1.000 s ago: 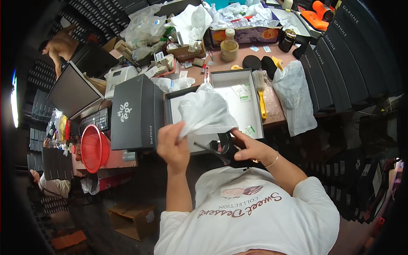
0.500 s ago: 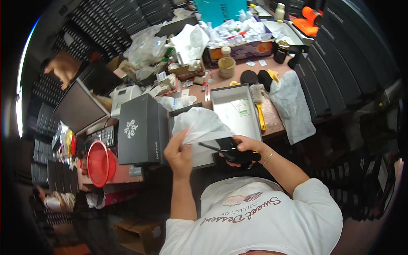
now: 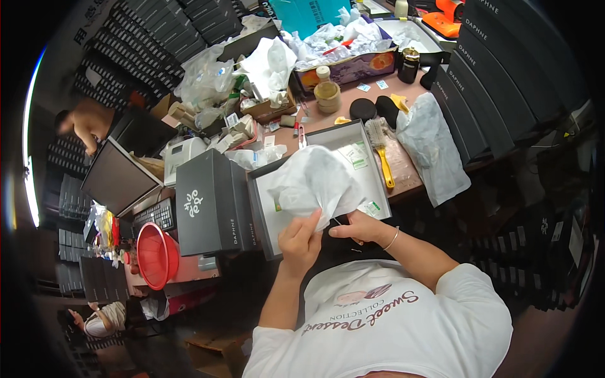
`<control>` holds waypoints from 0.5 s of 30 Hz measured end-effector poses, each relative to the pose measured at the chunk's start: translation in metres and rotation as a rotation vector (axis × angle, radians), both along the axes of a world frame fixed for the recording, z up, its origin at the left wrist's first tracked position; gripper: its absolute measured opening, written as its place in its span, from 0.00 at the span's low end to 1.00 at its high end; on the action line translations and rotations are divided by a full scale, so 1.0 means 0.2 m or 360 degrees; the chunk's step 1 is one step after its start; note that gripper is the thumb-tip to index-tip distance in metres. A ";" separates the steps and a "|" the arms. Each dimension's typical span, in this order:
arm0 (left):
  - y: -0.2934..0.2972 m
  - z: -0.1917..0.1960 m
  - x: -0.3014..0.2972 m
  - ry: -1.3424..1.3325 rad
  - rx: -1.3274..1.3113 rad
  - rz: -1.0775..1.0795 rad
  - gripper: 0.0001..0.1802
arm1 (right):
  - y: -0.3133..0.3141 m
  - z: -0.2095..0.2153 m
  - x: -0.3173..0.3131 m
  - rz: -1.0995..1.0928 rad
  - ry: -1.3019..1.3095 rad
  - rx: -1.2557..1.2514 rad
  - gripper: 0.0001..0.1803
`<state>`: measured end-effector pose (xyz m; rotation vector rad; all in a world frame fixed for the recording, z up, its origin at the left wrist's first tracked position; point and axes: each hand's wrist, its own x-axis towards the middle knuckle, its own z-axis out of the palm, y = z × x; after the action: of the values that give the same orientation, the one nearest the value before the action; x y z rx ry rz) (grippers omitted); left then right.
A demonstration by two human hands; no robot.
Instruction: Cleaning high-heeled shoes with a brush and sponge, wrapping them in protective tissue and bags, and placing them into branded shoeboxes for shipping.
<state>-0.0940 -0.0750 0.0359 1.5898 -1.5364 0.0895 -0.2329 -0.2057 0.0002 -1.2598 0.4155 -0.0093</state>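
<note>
My left hand pinches the lower edge of a thin white bag, its fingers closed on the material. A dark shape shows faintly through the bag. My right hand is closed at the bag's mouth, round the end of a glossy black shoe; most of the shoe is hidden by the bag and the hand. Both hands are over the near side of an open shoebox with a pale inside. Small white and green packets lie in that box.
A dark closed shoebox stands to the left, beside a red basin and a keyboard. To the right lie a yellow-handled brush and a filled white bag. Stacked dark boxes rise at far right.
The white bag has come over the black shoe, which was largely in the open before. My left hand has moved right, toward my right hand. The head view has shifted slightly.
</note>
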 end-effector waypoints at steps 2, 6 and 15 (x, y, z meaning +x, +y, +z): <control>0.02 -0.03 0.02 0.0000 0.0068 0.0037 0.23 | -0.03 0.06 0.01 0.0015 0.0105 -0.0130 0.32; 0.01 -0.10 -0.01 0.0023 0.0046 -0.0063 0.20 | 0.00 -0.15 0.03 -0.0441 -0.0569 0.0249 0.30; -0.25 0.37 0.07 -0.1019 0.0479 -0.0157 0.21 | 0.16 -0.04 0.00 0.0310 -0.0310 -0.0795 0.31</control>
<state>-0.0791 -0.1250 0.1105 1.8183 -2.2002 0.3541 -0.2331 -0.1729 -0.0085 -1.7705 0.1190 -0.0733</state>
